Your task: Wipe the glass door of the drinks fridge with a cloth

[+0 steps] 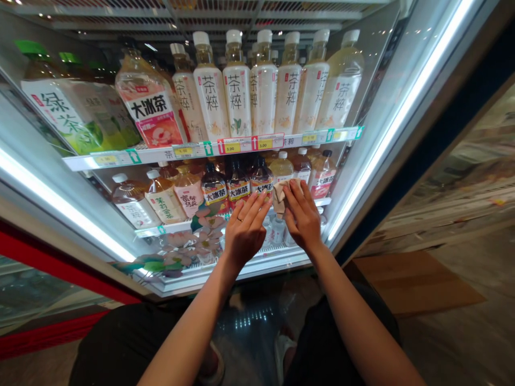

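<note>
A glass door (pixel 241 279) of a lit drinks cooler stands in front of me. My right hand (pixel 302 214) presses a crumpled beige cloth (pixel 279 197) against the glass, fingers bent over its right side. To its left, my left hand (pixel 248 225) lies on the glass with fingers stretched out, a ring on one of them, holding nothing. Behind the hands, dark-capped tea bottles (pixel 238 185) stand on the lower shelf. White-capped bottles (pixel 263 102) fill the upper shelf above. The palms' undersides are hidden.
Pink flowers with green leaves (pixel 173 257) show low on the door, left of my hands. Price labels line the shelf edge (pixel 251 145). A red-framed cooler (pixel 52 268) adjoins on the left. Flat cardboard (pixel 418 281) lies on the floor at right.
</note>
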Motion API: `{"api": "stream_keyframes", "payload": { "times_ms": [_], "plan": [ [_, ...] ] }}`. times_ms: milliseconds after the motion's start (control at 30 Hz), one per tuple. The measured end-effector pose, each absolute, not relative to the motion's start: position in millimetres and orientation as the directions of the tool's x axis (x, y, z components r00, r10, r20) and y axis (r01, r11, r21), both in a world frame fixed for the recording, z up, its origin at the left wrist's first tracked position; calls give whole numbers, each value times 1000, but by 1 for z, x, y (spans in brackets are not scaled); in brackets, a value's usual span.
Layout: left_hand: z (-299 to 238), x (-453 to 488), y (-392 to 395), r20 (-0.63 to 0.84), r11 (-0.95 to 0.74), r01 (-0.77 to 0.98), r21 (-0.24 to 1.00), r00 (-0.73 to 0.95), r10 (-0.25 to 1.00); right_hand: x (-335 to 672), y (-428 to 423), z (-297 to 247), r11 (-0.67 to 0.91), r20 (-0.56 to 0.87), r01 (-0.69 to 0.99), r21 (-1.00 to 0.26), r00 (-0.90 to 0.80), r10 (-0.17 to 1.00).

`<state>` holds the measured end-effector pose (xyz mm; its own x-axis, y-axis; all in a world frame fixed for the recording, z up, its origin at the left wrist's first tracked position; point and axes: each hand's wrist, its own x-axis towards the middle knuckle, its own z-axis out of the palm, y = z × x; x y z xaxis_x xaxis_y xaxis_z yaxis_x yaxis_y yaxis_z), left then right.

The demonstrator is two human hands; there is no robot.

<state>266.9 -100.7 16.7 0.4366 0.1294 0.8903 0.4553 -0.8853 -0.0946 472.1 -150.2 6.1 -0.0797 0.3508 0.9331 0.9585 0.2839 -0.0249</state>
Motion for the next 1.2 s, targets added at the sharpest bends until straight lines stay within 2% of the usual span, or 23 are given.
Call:
{"api": "stream_keyframes", "payload": {
  "times_ms": [67,233,367,500,600,700,967,1100,1200],
  "plan": [
    [16,268,-101,888,-888,450,-94,440,129,475,-153,7,298,925,954,-13,-102,366],
    [16,270,-103,883,-888,450,-93,449,136,489,-155,6,318,945,947,34,-134,299],
    [15,274,-102,877,-888,450,-92,459,142,489,-154,6,261,943,965,-7,-81,324],
    [16,279,-101,883,-889,443,-114,456,114,485,-158,9,319,927,947,-33,-90,365],
    [17,282,-102,888,-888,442,-124,449,100,490,-161,11,380,932,925,-9,-130,339],
    [18,285,-102,884,-888,442,-126,456,102,498,-159,10,364,944,931,-20,-103,314],
    [23,295,-101,897,-895,434,-102,429,105,504,-161,10,345,916,937,-53,-92,390],
    [25,300,-101,900,-901,420,-105,425,94,513,-164,12,373,931,927,-32,-108,348],
    [24,301,-101,898,-901,419,-115,431,86,515,-162,11,330,936,942,-64,-58,346]
  ]
}}
